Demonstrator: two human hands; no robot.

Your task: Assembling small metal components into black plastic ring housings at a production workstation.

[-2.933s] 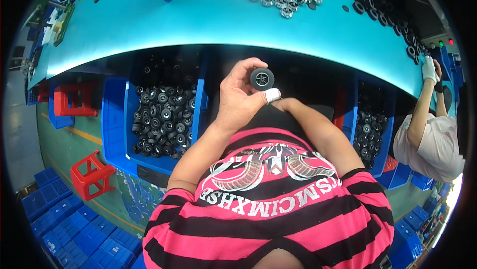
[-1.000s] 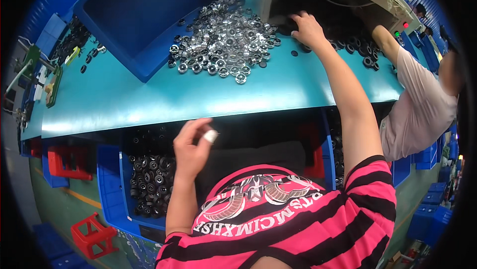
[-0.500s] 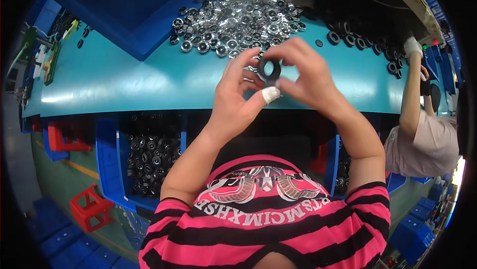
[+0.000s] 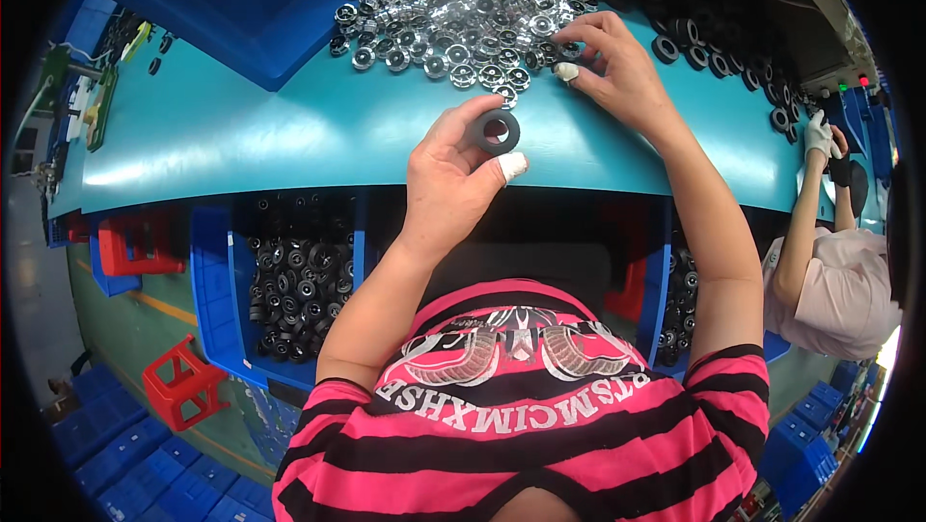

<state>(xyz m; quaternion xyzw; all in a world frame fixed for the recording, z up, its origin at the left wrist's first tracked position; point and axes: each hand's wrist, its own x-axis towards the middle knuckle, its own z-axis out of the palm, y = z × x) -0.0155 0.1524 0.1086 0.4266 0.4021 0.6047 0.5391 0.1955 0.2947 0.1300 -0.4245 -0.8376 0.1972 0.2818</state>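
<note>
A black rubber tyre ring (image 4: 512,136) is pinched upright between the thumb and fingers of my left hand (image 4: 451,157), above the front part of the table. Its middle is an open hole. My left thumb has a white wrapping. Farther off and to the right, my right hand (image 4: 622,76) reaches to the right edge of a pile of shiny clear-and-silver wheel hubs (image 4: 463,75). Its thumb, also wrapped, and its fingers close around a small wheel hub (image 4: 569,51) there, partly hidden by the fingers.
A large blue tray (image 4: 275,68) stands at the far left of the turquoise table (image 4: 318,151). Black tyre rings (image 4: 721,65) lie at the far right. Beneath the table, a blue bin (image 4: 217,295) holds dark wheels. A co-worker's gloved hand (image 4: 820,133) is at the right.
My right hand has left the tyre ring and moved away and to the right, to the hub pile. My left hand keeps the ring, now slightly left. The view has shifted a little.
</note>
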